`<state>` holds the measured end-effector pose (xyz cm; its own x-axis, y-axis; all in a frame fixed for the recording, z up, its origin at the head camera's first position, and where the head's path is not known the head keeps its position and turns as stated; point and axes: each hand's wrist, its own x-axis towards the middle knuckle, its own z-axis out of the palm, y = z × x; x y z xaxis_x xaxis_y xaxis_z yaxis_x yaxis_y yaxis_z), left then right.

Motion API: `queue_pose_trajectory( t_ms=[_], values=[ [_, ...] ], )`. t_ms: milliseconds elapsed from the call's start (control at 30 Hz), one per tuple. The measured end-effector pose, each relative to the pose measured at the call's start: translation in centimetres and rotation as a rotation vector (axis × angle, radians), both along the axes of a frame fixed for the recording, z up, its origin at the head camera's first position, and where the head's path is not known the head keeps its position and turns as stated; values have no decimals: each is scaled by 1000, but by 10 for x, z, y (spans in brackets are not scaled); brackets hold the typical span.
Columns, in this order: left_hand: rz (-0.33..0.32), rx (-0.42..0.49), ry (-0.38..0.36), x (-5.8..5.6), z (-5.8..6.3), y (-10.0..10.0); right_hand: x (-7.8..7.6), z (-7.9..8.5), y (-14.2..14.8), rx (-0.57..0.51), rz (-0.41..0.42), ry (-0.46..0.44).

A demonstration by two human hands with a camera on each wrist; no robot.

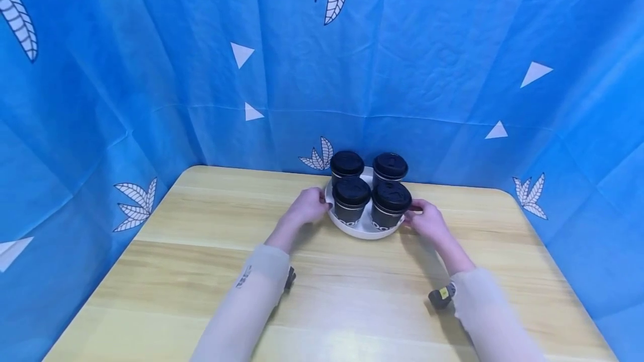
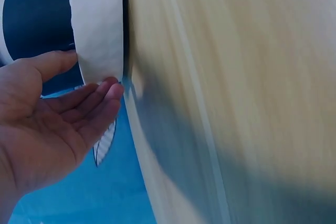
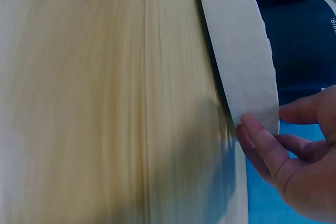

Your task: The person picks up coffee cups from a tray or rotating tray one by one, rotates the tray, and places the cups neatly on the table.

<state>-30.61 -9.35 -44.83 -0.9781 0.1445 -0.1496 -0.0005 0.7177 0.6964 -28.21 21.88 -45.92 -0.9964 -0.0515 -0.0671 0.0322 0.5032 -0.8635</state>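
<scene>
A round white tray point(image 1: 363, 233) stands near the back of the table, carrying several dark paper cups point(image 1: 350, 212) with black lids. My left hand point(image 1: 308, 206) grips the tray's left side; in the left wrist view its thumb point(image 2: 59, 63) lies at the rim and the fingers curl against the outer wall. On the opposite side my right hand point(image 1: 427, 219) pinches the tray, thumb at the rim beside a cup point(image 3: 304, 40) and fingertips on the outer wall and lower edge. All the cups stand upright, packed close together.
The light wooden table point(image 1: 201, 272) reaches to a blue curtain point(image 1: 432, 71) with white leaf and triangle prints right behind the tray. Another stretch of curtain borders each side. A small black device point(image 1: 441, 296) sits at the right wrist.
</scene>
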Motion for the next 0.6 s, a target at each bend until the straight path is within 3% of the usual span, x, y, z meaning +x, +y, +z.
queue_pose_trajectory(
  t_ms=[367,600],
  values=[
    [14,-27,6,9,4,-49,-10,-3,-38,43,73,18],
    [4,-31,36,13,2,-63,-13,-2,-46,194,110,82]
  ],
)
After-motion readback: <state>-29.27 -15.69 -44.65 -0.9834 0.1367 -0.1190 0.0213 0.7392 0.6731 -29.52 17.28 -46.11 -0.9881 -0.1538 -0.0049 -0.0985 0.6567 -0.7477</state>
